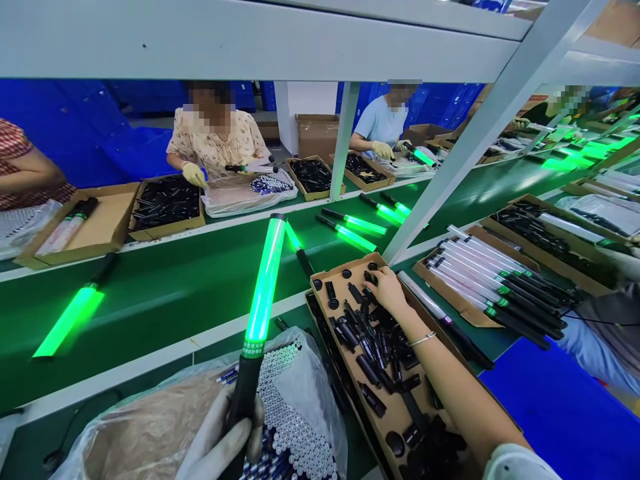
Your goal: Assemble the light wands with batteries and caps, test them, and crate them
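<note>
Left hand point(220, 443) grips one lit baton point(263, 293); right hand point(387, 288) in parts box point(320, 283).

left hand point(220, 443) gloved, clenched, right hand point(387, 290) bare, outstretched

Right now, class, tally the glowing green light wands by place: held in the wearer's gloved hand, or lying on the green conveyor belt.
Glowing green plastic wand with black handle in white-gloved left hand: 1
Glowing wands lying on green conveyor belt: 6
Total: 7
</note>
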Tool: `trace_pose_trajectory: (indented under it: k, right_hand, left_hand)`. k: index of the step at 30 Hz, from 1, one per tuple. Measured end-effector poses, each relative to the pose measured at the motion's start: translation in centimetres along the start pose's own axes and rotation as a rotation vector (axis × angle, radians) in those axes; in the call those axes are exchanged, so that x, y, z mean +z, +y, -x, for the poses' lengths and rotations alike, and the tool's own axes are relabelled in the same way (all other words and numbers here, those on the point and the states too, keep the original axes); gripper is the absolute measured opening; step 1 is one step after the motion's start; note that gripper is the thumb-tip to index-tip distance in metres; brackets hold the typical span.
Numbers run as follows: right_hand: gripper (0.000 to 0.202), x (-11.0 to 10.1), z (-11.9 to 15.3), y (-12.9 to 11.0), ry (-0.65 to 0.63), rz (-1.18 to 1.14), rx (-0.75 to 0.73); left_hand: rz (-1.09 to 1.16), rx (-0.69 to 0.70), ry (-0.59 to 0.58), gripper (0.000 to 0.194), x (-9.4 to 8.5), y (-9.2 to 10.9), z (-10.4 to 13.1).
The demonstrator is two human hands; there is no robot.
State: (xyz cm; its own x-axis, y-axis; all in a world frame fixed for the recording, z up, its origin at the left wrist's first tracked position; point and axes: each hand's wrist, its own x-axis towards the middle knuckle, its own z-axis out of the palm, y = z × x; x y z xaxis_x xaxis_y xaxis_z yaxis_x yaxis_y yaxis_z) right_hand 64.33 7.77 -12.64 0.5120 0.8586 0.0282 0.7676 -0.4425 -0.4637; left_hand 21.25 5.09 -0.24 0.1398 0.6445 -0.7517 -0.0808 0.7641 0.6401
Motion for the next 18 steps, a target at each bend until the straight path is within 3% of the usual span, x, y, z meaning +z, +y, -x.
trace_pose_trajectory:
  k: [4,8,13,16,18]
  right_hand:
    - [0.028,0.0,-1.0,-0.6,-0.056,-0.067,0.084]
    - [0.037,-1.8,-0.4,-1.8,-0.113,-0.254,0.101]
    - [0.056,-5.3,3.9,-6.3,-0.216,-0.929,0.071]
    - [0.059,-7.1,7.0,-10.0,-0.266,-1.038,0.054]
    - [0.058,-7.2,9.5,-12.4,-0.302,-1.059,0.025]
  left_hand:
    - [0.008,-0.024,-0.001,0.081,0.2,0.3,0.2]
    - [0.037,-0.055,-0.032,0.079,0.1,0.3,0.4]
    - [0.094,-0.039,-0.065,0.077,0.3,0.0,0.5]
    - [0.129,0.057,-0.157,0.071,0.4,-0.6,0.4]
    - [0.133,0.143,-0.215,0.065,0.0,-1.2,0.4]
